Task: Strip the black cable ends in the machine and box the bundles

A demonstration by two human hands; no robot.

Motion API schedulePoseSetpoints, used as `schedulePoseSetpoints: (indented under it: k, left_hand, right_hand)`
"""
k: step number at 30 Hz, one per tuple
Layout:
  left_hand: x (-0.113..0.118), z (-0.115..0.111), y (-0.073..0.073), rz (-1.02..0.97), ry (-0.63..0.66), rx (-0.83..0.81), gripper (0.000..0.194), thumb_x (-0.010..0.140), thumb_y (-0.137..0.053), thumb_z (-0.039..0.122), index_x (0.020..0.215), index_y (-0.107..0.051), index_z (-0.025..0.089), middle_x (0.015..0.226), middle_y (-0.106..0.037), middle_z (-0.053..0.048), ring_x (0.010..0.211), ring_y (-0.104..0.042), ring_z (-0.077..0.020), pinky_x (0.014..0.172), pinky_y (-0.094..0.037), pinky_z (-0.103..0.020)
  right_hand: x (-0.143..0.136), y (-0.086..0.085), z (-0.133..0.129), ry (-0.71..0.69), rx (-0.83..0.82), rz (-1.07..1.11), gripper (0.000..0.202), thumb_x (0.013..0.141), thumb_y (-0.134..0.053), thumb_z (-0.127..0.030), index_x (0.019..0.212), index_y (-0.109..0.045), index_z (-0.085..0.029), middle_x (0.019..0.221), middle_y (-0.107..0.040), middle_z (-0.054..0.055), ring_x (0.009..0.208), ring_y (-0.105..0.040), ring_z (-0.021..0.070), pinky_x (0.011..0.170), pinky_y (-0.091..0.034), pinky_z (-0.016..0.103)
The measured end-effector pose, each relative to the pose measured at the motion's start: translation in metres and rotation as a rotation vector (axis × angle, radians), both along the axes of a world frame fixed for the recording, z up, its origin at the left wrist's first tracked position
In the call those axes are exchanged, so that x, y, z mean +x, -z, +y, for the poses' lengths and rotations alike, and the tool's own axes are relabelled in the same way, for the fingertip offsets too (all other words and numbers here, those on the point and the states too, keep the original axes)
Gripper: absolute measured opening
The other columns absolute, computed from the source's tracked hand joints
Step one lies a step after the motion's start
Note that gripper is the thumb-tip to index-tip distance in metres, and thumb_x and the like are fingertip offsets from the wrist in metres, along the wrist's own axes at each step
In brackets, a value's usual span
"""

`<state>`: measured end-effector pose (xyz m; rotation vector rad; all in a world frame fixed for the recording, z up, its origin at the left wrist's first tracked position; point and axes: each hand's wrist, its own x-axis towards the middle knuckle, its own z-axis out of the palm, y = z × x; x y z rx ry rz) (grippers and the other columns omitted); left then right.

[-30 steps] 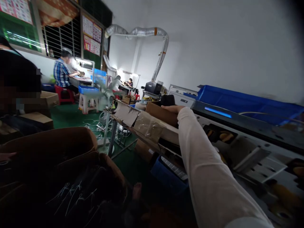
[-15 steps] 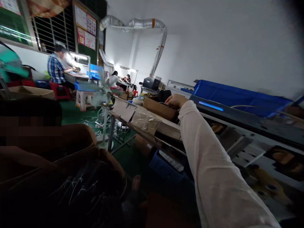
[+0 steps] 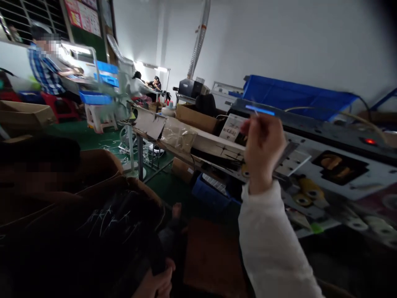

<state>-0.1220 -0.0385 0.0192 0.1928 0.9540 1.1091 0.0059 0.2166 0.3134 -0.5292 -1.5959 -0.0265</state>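
One right hand (image 3: 263, 142) hovers near the machine (image 3: 328, 131)

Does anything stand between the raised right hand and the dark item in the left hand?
Nothing visible does. From the right hand down to the dark item in the left hand, the space looks open; the blue crate sits farther back. Low light could hide something small.
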Motion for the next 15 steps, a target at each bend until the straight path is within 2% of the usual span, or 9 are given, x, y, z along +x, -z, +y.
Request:
schedulePoseSetpoints:
  k: [1, 3, 4, 6, 8, 9, 11, 13, 15]
  left_hand:
    - [0.001, 0.002, 0.003, -0.005, 0.013, 0.006, 0.026, 0.082, -0.060, 0.035, 0.101, -0.057, 0.017, 0.078, -0.059, -0.003, 0.070, -0.058, -0.0149, 0.056, -0.049, -0.027]
    - [0.005, 0.004, 0.008, -0.011, 0.036, 0.051, 0.030, 0.076, -0.066, 0.039, 0.092, -0.057, 0.016, 0.053, -0.046, 0.004, 0.044, -0.043, -0.0078, 0.043, -0.038, -0.020]
    - [0.008, 0.004, 0.009, -0.006, 0.054, 0.096, 0.033, 0.072, -0.069, 0.040, 0.091, -0.057, 0.016, 0.045, -0.037, 0.007, 0.038, -0.034, -0.0056, 0.040, -0.032, -0.019]
    - [0.016, 0.005, 0.008, 0.021, 0.114, 0.199, 0.042, 0.069, -0.071, 0.042, 0.098, -0.056, 0.015, 0.041, -0.029, 0.010, 0.035, -0.025, -0.0039, 0.039, -0.026, -0.019]
    - [0.028, 0.007, 0.006, 0.054, 0.204, 0.255, 0.051, 0.072, -0.068, 0.041, 0.112, -0.052, 0.014, 0.043, -0.031, 0.011, 0.037, -0.026, -0.0042, 0.041, -0.026, -0.019]
    - [0.035, 0.008, 0.005, 0.061, 0.258, 0.254, 0.054, 0.073, -0.067, 0.041, 0.116, -0.050, 0.014, 0.043, -0.031, 0.011, 0.037, -0.027, -0.0044, 0.041, -0.026, -0.019]
    - [0.049, 0.010, 0.008, 0.065, 0.369, 0.251, 0.053, 0.072, -0.067, 0.042, 0.113, -0.051, 0.013, 0.042, -0.031, 0.011, 0.035, -0.026, -0.0043, 0.041, -0.026, -0.020]
    - [0.063, 0.012, 0.013, 0.073, 0.459, 0.235, 0.044, 0.071, -0.067, 0.044, 0.099, -0.055, 0.012, 0.042, -0.031, 0.011, 0.035, -0.026, -0.0042, 0.040, -0.026, -0.020]
    - [0.074, 0.014, 0.020, 0.092, 0.526, 0.215, 0.038, 0.071, -0.067, 0.045, 0.086, -0.054, 0.012, 0.042, -0.034, 0.010, 0.035, -0.029, -0.0045, 0.040, -0.027, -0.020]
  right_hand:
    - [0.020, 0.028, -0.030, 0.075, -0.010, 0.014, 0.012, 0.089, -0.046, -0.021, 0.097, -0.055, -0.018, 0.085, -0.063, 0.003, 0.072, -0.062, 0.0122, 0.067, -0.051, 0.027]
    - [0.057, 0.091, -0.081, 0.217, -0.130, -0.058, 0.007, 0.085, -0.053, -0.017, 0.090, -0.057, -0.018, 0.082, -0.065, 0.004, 0.074, -0.062, 0.0142, 0.068, -0.049, 0.028]
    - [0.071, 0.122, -0.102, 0.199, -0.244, -0.197, 0.006, 0.084, -0.053, -0.017, 0.084, -0.059, -0.018, 0.080, -0.065, 0.003, 0.075, -0.062, 0.0149, 0.069, -0.048, 0.028]
    - [0.090, 0.182, -0.136, -0.003, -0.612, -0.447, 0.008, 0.085, -0.052, -0.020, 0.087, -0.060, -0.020, 0.078, -0.065, 0.003, 0.072, -0.062, 0.0146, 0.066, -0.047, 0.026]
    - [0.096, 0.231, -0.163, -0.236, -0.949, -0.471, 0.010, 0.087, -0.050, -0.024, 0.086, -0.059, -0.020, 0.076, -0.065, 0.003, 0.067, -0.061, 0.0139, 0.062, -0.046, 0.024]
    - [0.095, 0.251, -0.175, -0.330, -1.090, -0.393, 0.012, 0.088, -0.050, -0.027, 0.085, -0.058, -0.020, 0.076, -0.064, 0.003, 0.067, -0.061, 0.0137, 0.062, -0.047, 0.024]
    - [0.092, 0.279, -0.193, -0.444, -1.290, -0.106, 0.014, 0.088, -0.049, -0.031, 0.084, -0.056, -0.020, 0.079, -0.064, 0.003, 0.068, -0.061, 0.0135, 0.063, -0.049, 0.025]
    - [0.093, 0.296, -0.207, -0.481, -1.393, 0.214, 0.014, 0.088, -0.049, -0.034, 0.086, -0.053, -0.021, 0.081, -0.064, 0.003, 0.065, -0.061, 0.0132, 0.059, -0.049, 0.025]
    - [0.101, 0.304, -0.215, -0.459, -1.411, 0.417, 0.013, 0.088, -0.049, -0.035, 0.088, -0.050, -0.021, 0.081, -0.064, 0.002, 0.059, -0.058, 0.0120, 0.053, -0.046, 0.024]
